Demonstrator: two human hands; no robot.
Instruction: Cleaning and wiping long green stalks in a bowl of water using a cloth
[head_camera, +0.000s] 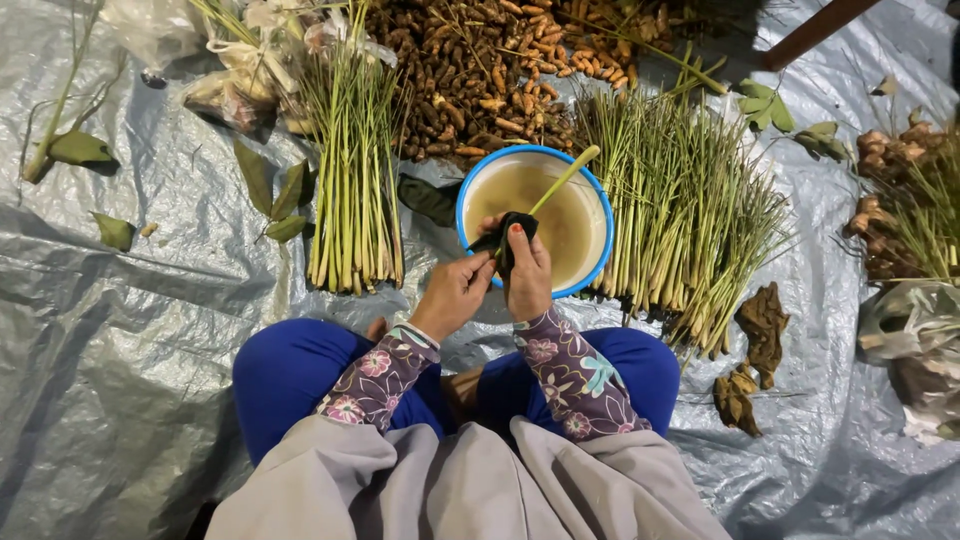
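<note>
A market-style ground stall: lemongrass bundles (350, 170) and heaped roots (470, 70) spread on a grey tarpaulin (120, 330).

both arms wear long purple sleeves printed with pink, white and teal flowers, ending in narrow cuffs at the wrists of the left hand (452, 293) and the right hand (528, 275). a thumbnail on the right hand is painted red. the legs are in bright blue trousers, and a plain grey cloth drapes over the chest and lap.
</note>
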